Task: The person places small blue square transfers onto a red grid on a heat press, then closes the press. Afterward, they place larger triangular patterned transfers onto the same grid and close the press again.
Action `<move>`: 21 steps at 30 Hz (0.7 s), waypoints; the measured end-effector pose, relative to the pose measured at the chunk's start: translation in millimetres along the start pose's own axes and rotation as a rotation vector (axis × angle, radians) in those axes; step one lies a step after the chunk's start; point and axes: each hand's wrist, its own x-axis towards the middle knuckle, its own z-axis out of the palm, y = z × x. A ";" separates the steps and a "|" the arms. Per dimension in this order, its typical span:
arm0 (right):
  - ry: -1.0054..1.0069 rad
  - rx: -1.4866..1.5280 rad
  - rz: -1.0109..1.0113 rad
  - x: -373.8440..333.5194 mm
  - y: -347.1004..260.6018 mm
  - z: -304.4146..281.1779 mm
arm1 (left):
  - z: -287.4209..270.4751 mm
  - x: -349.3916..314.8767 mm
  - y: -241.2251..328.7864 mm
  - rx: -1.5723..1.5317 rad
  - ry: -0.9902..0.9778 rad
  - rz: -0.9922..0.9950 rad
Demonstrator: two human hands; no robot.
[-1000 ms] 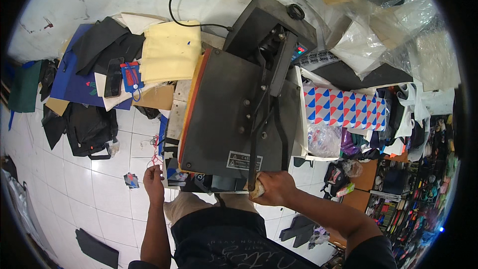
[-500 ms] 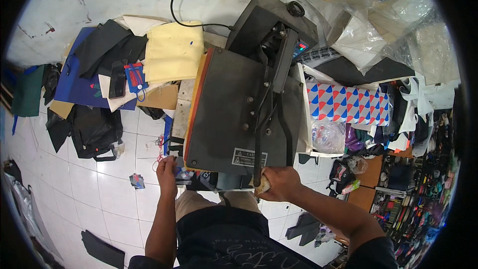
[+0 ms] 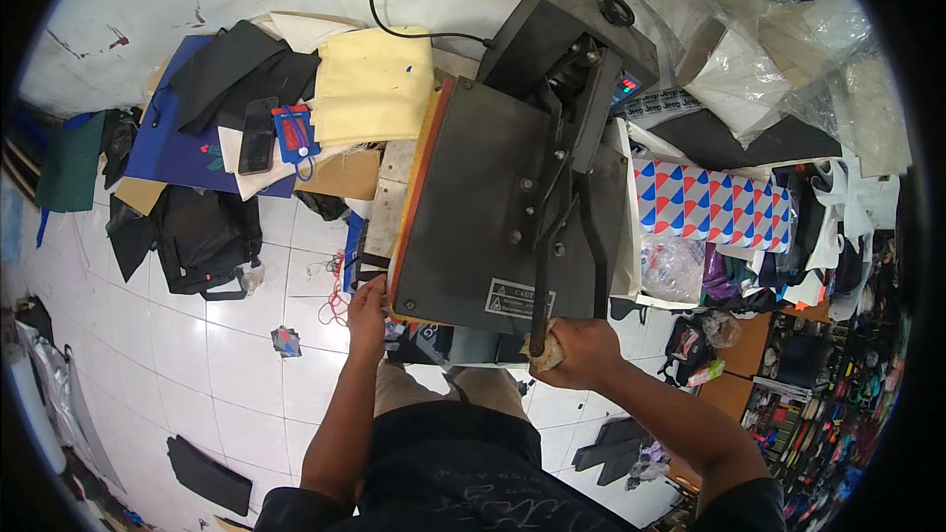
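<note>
Heat press (image 3: 493, 207), dark grey, centre of cluttered worktop, upper plate lowered; handle (image 3: 540, 320) clenched in right hand (image 3: 581, 355) at near end; left hand (image 3: 367, 310) fingers curled at press's near-left corner, grip unclear; cream cloth (image 3: 374, 84) beyond.

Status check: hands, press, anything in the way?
Right hand gripping press handle. Left hand at left front edge of press. Platen down. Nothing blocking the handle.

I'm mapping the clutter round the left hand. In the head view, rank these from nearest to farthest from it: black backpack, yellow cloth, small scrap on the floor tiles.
1. Small scrap, on the tiles to its left.
2. Black backpack, farther left.
3. Yellow cloth, far up beside the heat press.
</note>
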 end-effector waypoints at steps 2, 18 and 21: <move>0.023 -0.004 -0.016 -1.4 1.4 3.0 | 0.6 0.4 -0.1 -0.004 -0.011 -0.032; 0.025 -0.016 -0.016 -0.9 -0.8 1.2 | 3.5 5.9 -6.9 -0.088 -0.170 -0.040; 0.021 -0.014 -0.006 -0.9 0.4 3.1 | 3.2 8.0 -7.7 -0.194 -0.187 -0.093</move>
